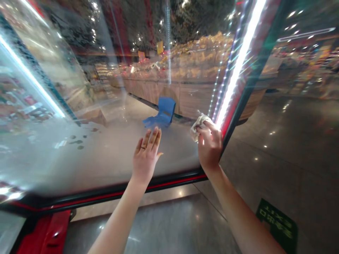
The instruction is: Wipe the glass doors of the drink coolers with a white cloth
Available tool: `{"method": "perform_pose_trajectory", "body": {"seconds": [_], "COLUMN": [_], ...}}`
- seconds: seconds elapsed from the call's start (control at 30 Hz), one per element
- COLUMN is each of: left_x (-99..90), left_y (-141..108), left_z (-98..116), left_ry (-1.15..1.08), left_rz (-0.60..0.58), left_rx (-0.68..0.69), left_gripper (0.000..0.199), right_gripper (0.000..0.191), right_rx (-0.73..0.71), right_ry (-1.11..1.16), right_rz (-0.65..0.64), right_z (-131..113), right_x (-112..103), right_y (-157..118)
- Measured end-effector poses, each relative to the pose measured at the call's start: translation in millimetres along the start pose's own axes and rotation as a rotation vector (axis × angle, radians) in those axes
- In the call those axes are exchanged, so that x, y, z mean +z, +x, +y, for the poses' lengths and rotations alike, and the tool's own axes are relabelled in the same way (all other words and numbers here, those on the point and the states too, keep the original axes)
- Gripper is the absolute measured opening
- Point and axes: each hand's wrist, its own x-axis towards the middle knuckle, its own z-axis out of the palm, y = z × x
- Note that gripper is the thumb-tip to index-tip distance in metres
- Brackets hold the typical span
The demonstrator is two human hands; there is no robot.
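Note:
A large glass pane [113, 158] in a black frame with red trim stands in front of me. Stretched out against the pane is my left hand [146, 153], palm toward the glass, a ring on one finger and nothing held. My right hand [210, 146] grips a crumpled whitish cloth [200, 124] near the pane's lower right corner, beside the bright light strip [238, 67]. The cloth appears to touch the glass. Dark smudges or spots [76, 141] show at the pane's left part.
Through the glass stand a blue chair [166, 107] and a long wooden display counter [196, 95] heaped with goods. A cardboard box [94, 116] is at the left. A red metal part [53, 231] is low left; a green exit sign [278, 224] lies on the floor.

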Motion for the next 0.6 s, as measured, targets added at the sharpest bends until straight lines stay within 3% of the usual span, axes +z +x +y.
{"method": "perform_pose_trajectory", "body": {"seconds": [0.1,0.2,0.37,0.43,0.6], "left_x": [-0.3,-0.3,0.6,1.5,4.2], "left_y": [1,1,1,0,0], "left_z": [1,1,-1,-1,0], "left_ry": [0.004,-0.003,-0.013,-0.011,-0.012], "left_rz": [0.003,0.009,-0.002,0.001,0.05], "left_rx": [0.004,0.005,0.006,0.012,0.029], "left_gripper": [0.126,0.125,0.124,0.124,0.13], "right_gripper": [0.028,0.034,0.03,0.027,0.029], "right_rx": [-0.008,0.035,0.098,0.095,0.031], "right_ry": [0.062,0.156,0.158,0.123,0.137], "right_rz": [-0.061,-0.103,0.036,0.065,-0.051], "right_z": [-17,-27,-14,-12,-39], "right_x": [2,7,11,11,15], "right_y": [-12,-2,18,11,-8]}}
